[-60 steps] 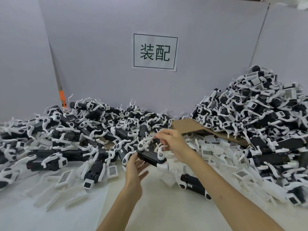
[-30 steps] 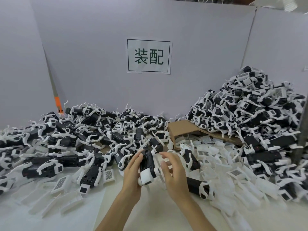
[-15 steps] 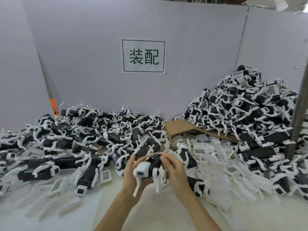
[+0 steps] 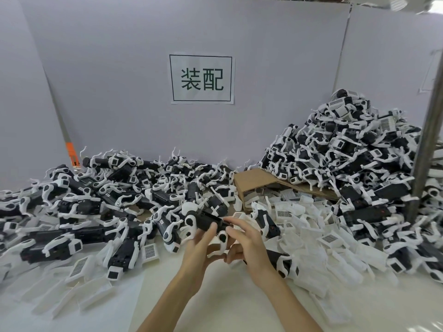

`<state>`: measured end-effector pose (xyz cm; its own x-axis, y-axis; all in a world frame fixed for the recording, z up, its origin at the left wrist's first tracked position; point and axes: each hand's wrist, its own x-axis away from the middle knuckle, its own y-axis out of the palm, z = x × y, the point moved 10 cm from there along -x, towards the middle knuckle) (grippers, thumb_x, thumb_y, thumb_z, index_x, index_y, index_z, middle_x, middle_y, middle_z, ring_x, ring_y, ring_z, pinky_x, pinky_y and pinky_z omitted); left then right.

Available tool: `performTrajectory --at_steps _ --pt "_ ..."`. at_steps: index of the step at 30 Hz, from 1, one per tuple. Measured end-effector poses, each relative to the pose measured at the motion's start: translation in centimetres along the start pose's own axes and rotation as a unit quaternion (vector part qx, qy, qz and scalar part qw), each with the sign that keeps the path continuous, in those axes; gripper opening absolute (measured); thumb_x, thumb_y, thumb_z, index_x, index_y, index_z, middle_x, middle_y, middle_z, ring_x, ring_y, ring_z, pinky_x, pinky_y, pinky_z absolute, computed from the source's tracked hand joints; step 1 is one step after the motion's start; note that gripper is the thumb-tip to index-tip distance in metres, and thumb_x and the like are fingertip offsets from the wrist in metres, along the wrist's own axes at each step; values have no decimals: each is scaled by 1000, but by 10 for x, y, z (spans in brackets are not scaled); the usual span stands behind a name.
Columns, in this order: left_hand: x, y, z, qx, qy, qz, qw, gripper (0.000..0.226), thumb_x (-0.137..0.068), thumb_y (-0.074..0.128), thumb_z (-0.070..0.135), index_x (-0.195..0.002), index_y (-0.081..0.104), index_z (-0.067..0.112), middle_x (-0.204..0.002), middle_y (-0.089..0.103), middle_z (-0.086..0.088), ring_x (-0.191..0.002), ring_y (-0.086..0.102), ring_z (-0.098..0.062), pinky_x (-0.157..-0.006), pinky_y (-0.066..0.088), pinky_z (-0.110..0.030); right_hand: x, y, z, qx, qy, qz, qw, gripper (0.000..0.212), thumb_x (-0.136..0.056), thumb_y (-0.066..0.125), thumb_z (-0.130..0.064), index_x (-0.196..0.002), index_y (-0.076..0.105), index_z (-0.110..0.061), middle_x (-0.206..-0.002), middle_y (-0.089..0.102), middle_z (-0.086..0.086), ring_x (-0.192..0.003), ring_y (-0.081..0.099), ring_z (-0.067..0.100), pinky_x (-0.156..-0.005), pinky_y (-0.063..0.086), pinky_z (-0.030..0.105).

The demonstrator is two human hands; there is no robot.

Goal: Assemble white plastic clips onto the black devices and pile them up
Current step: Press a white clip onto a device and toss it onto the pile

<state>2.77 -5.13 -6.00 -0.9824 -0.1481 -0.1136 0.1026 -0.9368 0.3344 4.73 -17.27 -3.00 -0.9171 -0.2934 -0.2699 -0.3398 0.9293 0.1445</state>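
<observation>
Turning the black device (image 4: 208, 222) between both hands, you now have its body lying crosswise above the table, where half a second ago its white end faced you. Your left hand (image 4: 200, 248) grips it from below and your right hand (image 4: 247, 240) pinches it beside a white clip (image 4: 222, 237). I judge that the clip is being pressed home, with piling next.

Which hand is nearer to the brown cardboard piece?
Right. The right hand is in front of the cardboard piece, slightly to its left; the left hand sits further left, on the other side of the held black device.
</observation>
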Motion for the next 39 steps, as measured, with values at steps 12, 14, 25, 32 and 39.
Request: performTrajectory --at_steps 12,14,25,32,39 --pt "-1 -11 -2 -12 -12 65 998 55 -86 53 63 -113 68 17 -87 76 -3 -75 68 -14 -63 51 -30 0 4 -2 136 -51 8 989 29 -96 64 -15 -121 68 -29 -64 67 0 -60 57 12 -60 45 25" --pt "-2 -12 -5 3 -19 64 998 53 -97 47 57 -121 67 14 -99 77 -8 -80 70 -16 -63 51 -30 2 7 -3 168 -73 4 983 31 -96 64 -15 -123 66 -29 -62 68 -6 -59 58 2 -62 44 16" --pt "-5 -34 3 -4 25 148 989 36 -93 69 34 -121 61 14 -107 72 -9 -89 62 -19 -66 42 -28 3 13 -10 272 -171 12 947 31 -89 74 -20 -118 71 -29 -83 68 -28 -77 64 3 -66 45 10" --pt "1 -59 10 47 55 250 965 36 -97 62 43 -125 57 21 -104 75 -1 -92 70 -8 -81 49 -25 -4 26 22 365 -82 -60 926 40 -101 56 -26 -141 51 -22 -136 54 -8 -126 51 4 -95 39 10" --pt "1 -71 16 62 66 276 957 54 -97 60 45 -141 43 18 -129 65 -17 -117 60 -38 -109 39 -53 2 33 53 537 -43 -150 829 37 -94 52 -14 -127 65 -24 -130 59 0 -126 49 14 -108 37 30"
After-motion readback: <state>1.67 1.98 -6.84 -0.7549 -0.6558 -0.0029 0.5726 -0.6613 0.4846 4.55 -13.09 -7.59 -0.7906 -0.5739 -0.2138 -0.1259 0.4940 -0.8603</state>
